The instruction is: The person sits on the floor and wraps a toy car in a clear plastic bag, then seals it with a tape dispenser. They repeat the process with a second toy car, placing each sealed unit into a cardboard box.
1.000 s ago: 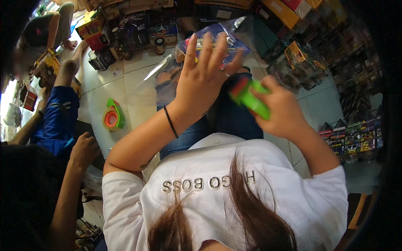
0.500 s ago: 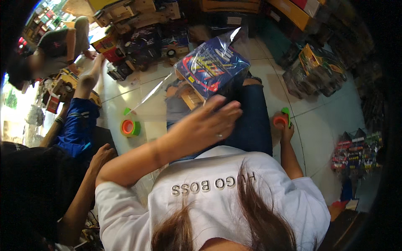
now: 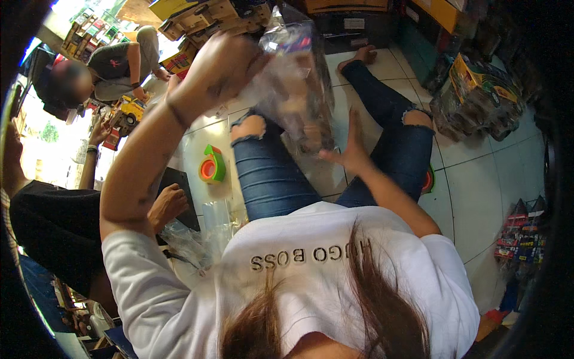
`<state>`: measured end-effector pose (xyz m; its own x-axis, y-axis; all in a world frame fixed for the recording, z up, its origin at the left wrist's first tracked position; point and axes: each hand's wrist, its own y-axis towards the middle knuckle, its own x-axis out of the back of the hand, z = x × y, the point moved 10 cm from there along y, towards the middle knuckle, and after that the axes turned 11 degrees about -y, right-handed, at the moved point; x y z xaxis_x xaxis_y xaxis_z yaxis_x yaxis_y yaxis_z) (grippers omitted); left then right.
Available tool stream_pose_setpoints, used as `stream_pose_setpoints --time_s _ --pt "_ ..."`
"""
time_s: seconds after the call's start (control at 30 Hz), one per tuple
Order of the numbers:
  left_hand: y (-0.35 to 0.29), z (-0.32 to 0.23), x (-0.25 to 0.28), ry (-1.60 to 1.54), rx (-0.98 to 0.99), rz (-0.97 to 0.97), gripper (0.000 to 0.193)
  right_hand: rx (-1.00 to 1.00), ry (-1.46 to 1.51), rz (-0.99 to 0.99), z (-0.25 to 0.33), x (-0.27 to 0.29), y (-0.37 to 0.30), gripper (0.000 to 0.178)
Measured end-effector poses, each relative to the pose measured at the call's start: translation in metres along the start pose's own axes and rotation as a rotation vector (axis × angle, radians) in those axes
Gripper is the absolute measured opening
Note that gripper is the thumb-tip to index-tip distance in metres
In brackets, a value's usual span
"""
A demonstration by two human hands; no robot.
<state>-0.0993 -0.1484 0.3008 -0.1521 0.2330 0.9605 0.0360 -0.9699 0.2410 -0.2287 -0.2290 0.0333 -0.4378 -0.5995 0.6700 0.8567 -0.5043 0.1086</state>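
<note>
A toy truck in a clear plastic bag (image 3: 296, 90) is held up between my knees, blurred by motion, with wooden parts showing through the film. My left hand (image 3: 224, 69) is raised at the bag's upper left side; its fingers are smeared but look closed on the plastic. Near the bag's lower end, my right hand (image 3: 356, 152) has its fingers spread, with the thumb close to the film; whether it touches I cannot tell. On the floor beside my left leg is a green tape dispenser (image 3: 211, 166) with an orange roll. Another green dispenser (image 3: 429, 179) is partly hidden by my right leg.
Bagged toy trucks (image 3: 478, 96) stand at the right, and small packaged toys (image 3: 520, 236) lie farther down. Wooden toy trucks (image 3: 209, 21) are stacked at the back. Close on my left sits a person in black (image 3: 60, 233); another person (image 3: 116, 69) sits farther off.
My left hand has risen up and left from my lap, and the bagged truck has turned and moved away. My right hand has left the right-hand tape dispenser and come to the bag.
</note>
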Motion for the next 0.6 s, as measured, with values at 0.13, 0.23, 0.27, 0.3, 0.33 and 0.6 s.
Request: stream_pose_setpoints --time_s 0.13,0.23,0.27,0.3,0.33,0.6 --pt "0.088 0.057 -0.021 -0.308 0.207 0.064 0.033 -0.313 -0.139 0.398 -0.07 -0.089 -0.046 0.141" --pt "0.101 0.118 -0.041 -0.433 0.324 0.179 0.023 -0.229 0.018 -0.059 -0.082 -0.059 -0.038 0.111" --pt "0.101 0.123 -0.036 -0.32 0.203 0.165 0.02 -0.248 0.022 -0.006 -0.09 -0.055 -0.035 0.093" --pt "0.092 0.108 -0.023 0.057 -0.142 0.118 0.023 -0.251 0.025 -0.026 -0.095 -0.04 -0.032 0.076" --pt "0.075 0.088 -0.026 0.436 -0.484 0.066 0.028 -0.258 0.049 -0.02 -0.098 -0.023 -0.029 0.06" --pt "-0.079 0.202 -0.097 -0.998 0.803 -0.08 0.042 -0.113 0.551 -0.635 -0.111 0.211 0.022 0.034"
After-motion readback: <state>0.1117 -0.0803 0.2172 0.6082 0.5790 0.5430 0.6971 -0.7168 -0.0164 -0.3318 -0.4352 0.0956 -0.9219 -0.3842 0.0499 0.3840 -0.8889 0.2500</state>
